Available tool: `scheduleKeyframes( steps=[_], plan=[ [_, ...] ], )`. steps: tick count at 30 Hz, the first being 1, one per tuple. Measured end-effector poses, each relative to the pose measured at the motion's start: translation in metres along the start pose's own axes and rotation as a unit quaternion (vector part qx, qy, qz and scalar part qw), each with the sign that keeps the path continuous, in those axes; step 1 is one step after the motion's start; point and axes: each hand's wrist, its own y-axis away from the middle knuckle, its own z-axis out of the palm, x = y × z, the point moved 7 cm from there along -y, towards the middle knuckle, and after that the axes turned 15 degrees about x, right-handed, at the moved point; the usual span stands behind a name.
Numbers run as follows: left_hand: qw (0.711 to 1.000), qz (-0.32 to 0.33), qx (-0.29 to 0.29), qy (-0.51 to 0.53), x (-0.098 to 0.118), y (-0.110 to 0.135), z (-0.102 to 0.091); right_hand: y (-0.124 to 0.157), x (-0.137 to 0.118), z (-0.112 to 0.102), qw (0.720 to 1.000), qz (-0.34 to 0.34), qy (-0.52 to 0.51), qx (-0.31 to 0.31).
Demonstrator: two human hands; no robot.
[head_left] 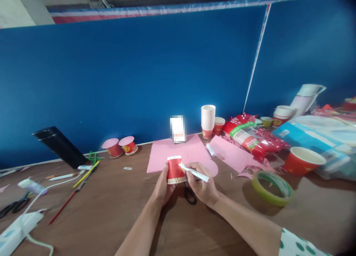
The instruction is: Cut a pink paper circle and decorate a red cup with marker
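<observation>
A red paper cup (175,170) with a zigzag line along its lower band is gripped by my left hand (162,185), which wraps its left side. My right hand (203,185) pinches a white marker pen (198,174), its tip at the cup's right side near a yellow patch. Below the cup, the black handle of a pair of scissors (190,196) shows on the table; the rest is hidden by my hands. Pink paper sheets (161,152) lie just behind the cup. A white glue stick (210,149) rests at their right edge.
Two red cups with pink discs (128,145) stand back left, near a black bottle (59,146). A power strip (20,230) and its cable lie front left. Stacked paper cups (208,118), a red cup bag (243,135), a tape roll (272,189) and a loose cup (303,163) occupy the right.
</observation>
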Motion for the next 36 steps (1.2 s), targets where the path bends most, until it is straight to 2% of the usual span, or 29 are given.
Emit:
scheduleKeyframes(
  steps=[16, 28, 36],
  plan=[
    [1.000, 0.003, 0.008, 0.009, 0.0000, 0.0015, -0.0001, 0.0000, -0.0017, 0.0003, 1.000, 0.007, 0.007, -0.008],
    [0.999, 0.016, 0.010, -0.026, -0.0004, 0.0004, -0.0020, 0.0017, -0.0014, 0.0024, 1.000, 0.001, 0.005, -0.012],
    [1.000, 0.002, 0.001, -0.026, -0.0018, 0.0012, -0.0010, 0.0009, -0.0049, 0.0019, 1.000, 0.001, 0.002, -0.016]
  ],
)
